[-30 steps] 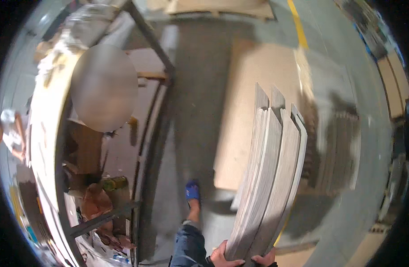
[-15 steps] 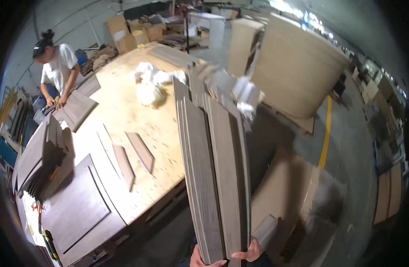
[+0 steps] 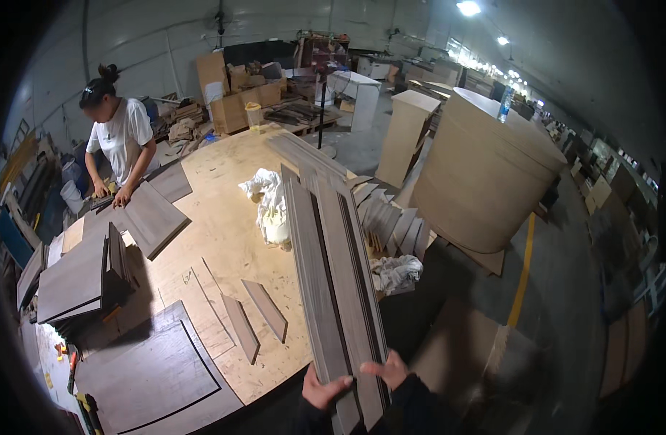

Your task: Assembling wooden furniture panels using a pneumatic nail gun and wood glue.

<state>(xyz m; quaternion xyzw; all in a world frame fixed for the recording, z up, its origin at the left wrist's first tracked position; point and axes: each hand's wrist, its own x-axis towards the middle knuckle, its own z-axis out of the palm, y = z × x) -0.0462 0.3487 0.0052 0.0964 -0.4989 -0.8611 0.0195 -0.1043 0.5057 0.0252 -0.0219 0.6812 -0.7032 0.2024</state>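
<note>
Both my hands hold a stack of long grey-brown wooden strips (image 3: 333,275) by its near end, with the far end raised over the workbench. My left hand (image 3: 324,388) grips the stack's left side and my right hand (image 3: 388,370) lies on its top right. Under the stack is a big plywood workbench (image 3: 217,196). Two short strips (image 3: 251,320) lie loose on the bench just left of the stack. A white crumpled cloth (image 3: 269,204) sits beyond them.
Another person (image 3: 119,141) works on a dark panel (image 3: 153,217) at the bench's far left. Stacked dark panels (image 3: 83,279) and a curved dark sheet (image 3: 148,370) fill the near left. More strips (image 3: 391,221), a rag (image 3: 394,272) and a large round plywood drum (image 3: 485,170) stand to the right.
My view swung up from the floor to the workbench. The stack of strips stayed in both hands and now points across the bench.
</note>
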